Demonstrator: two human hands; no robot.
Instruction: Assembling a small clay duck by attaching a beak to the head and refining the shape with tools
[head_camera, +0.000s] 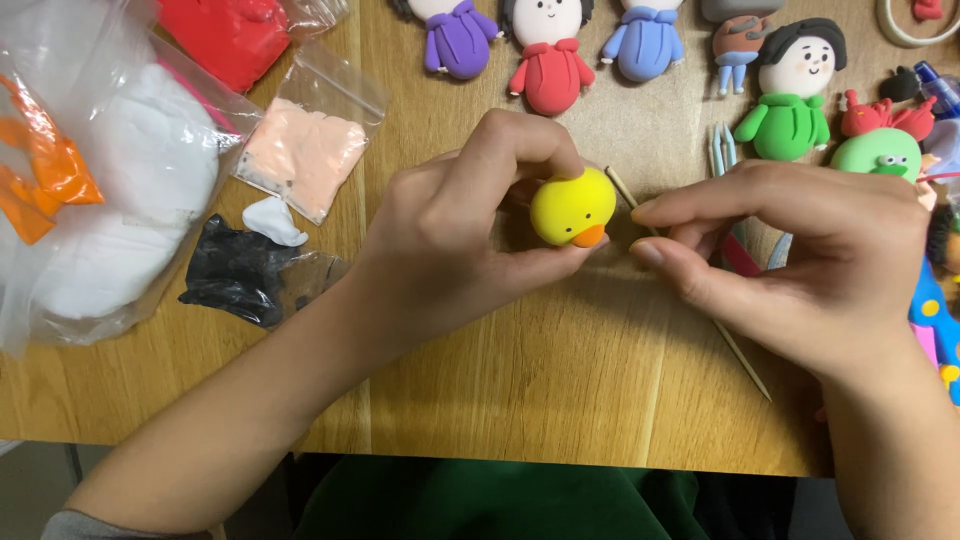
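While left hand grips yellow clay ball, bagged peach clay nearby.

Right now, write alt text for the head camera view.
A left hand holds a round yellow clay ball with an orange beak while the right hand pinches a thin wooden stick beside it. Small clay figures and bags of clay lie on the wooden table.

You hold a smooth yellow clay ball with a small orange beak at its lower right, raised just above the worktop. A thin wooden stick slants beside it, tip near the ball.
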